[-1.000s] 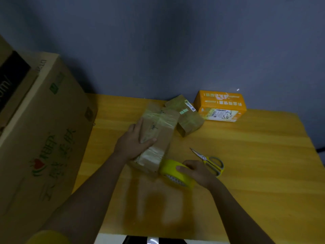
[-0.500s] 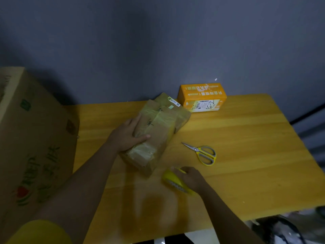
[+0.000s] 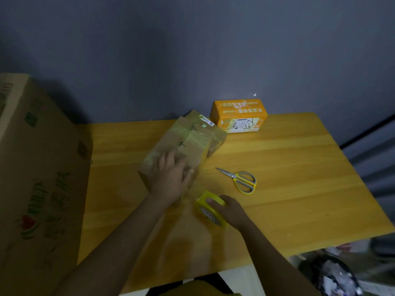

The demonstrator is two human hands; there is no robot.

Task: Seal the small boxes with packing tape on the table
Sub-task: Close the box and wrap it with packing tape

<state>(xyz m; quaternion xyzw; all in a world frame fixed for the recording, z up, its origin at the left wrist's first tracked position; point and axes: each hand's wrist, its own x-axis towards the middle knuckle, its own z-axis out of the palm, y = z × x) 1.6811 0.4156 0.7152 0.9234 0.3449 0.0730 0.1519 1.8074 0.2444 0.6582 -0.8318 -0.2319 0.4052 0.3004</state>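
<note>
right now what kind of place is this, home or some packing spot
Probably a small makeshift packing corner, home or stockroom I cannot tell. A wooden table against a bare wall holds parcels: a brown box and an orange box, with tape, scissors and a big carton alongside.

I see the left hand [image 3: 171, 178] flat on the near box [image 3: 181, 150], with a second box [image 3: 213, 135] touching behind it. Tape roll [image 3: 210, 209] under the right hand [image 3: 229, 211], scissors [image 3: 241, 179] just beyond (right of the boxes). Printed box [image 3: 239, 115] far back, big carton [image 3: 40, 178] left of the left hand.
</note>
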